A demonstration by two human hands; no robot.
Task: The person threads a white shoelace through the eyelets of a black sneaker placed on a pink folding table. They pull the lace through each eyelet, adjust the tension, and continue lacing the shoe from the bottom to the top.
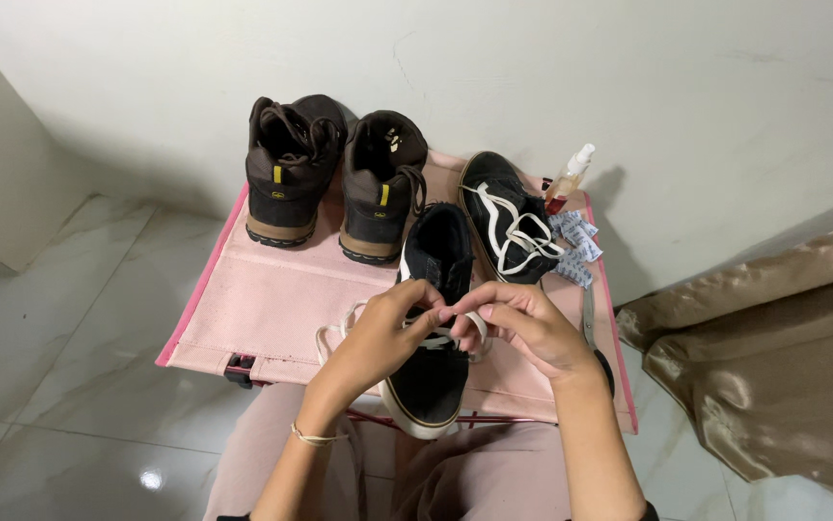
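White wall, marble floor | pink fabric table [272, 289] | two brown boots [334, 174] far left | black sneaker [433, 376] near centre, under both hands | left hand [378, 338] and right hand [527, 323] fingertips pinching its white lace [436, 340] between them.

Black low sneaker [433, 381], white sole, toe toward wearer, on pink table; white lace [337, 328] partly threaded, loose.

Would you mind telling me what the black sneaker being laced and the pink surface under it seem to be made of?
The black sneaker looks like matte canvas or suede, hard to tell which, with a pale, smooth, rubber-like sole rim and a flat white lace. The pink surface appears to be woven fabric: matte, with visible seams and folds.
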